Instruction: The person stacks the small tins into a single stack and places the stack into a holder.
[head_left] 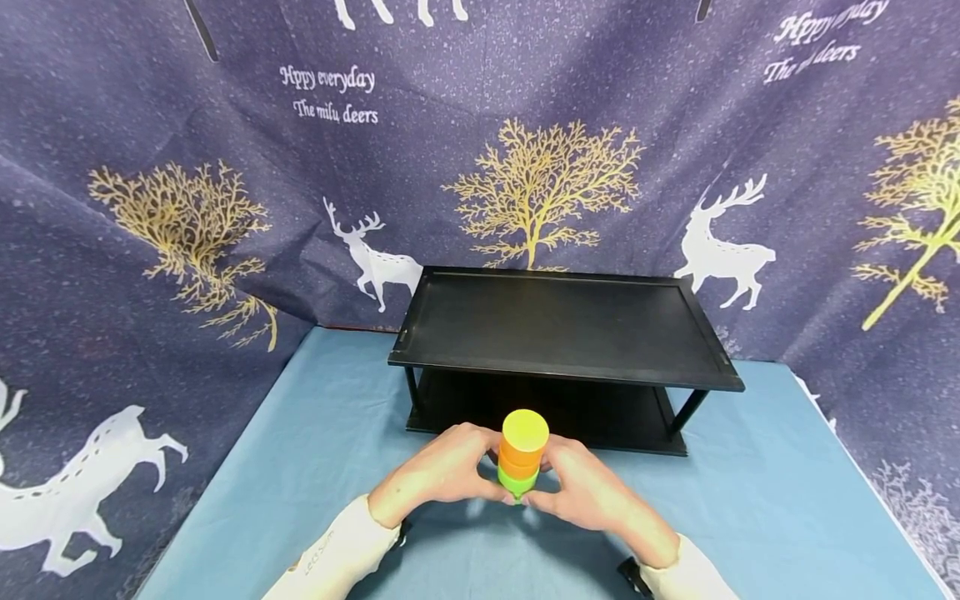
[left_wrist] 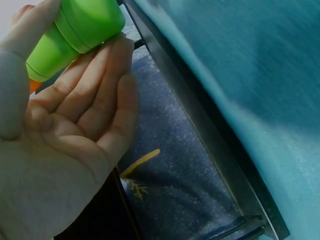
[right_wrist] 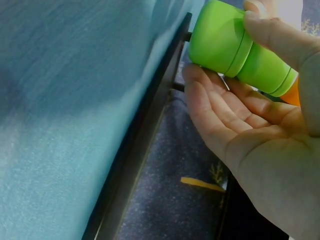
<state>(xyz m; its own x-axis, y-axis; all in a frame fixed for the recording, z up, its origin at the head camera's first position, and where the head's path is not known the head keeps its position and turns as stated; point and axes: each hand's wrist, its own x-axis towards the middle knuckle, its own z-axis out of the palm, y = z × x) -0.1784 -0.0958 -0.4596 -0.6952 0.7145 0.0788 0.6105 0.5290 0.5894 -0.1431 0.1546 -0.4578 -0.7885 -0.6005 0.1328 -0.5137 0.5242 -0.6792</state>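
Observation:
In the head view, a small upright cylinder (head_left: 522, 446) stands out in front of the shelf, with a yellow top, an orange middle and a green lower part. From the left side my left hand (head_left: 456, 462) holds it between thumb and fingers; opposite, my right hand (head_left: 581, 487) does likewise. Both thumbs meet near its green bottom. The left wrist view shows the green part (left_wrist: 90, 25) between the left thumb and the fingers. Up close in the right wrist view, the green part (right_wrist: 220, 37) has ring-like seams, and the right thumb presses on it.
Behind the hands stands a black two-tier shelf (head_left: 562, 329) with a flat top and a lower board (head_left: 480, 400). A blue cloth (head_left: 337, 408) covers the table. Dark fabric (head_left: 420, 167) printed with deer and trees hangs at the back and sides.

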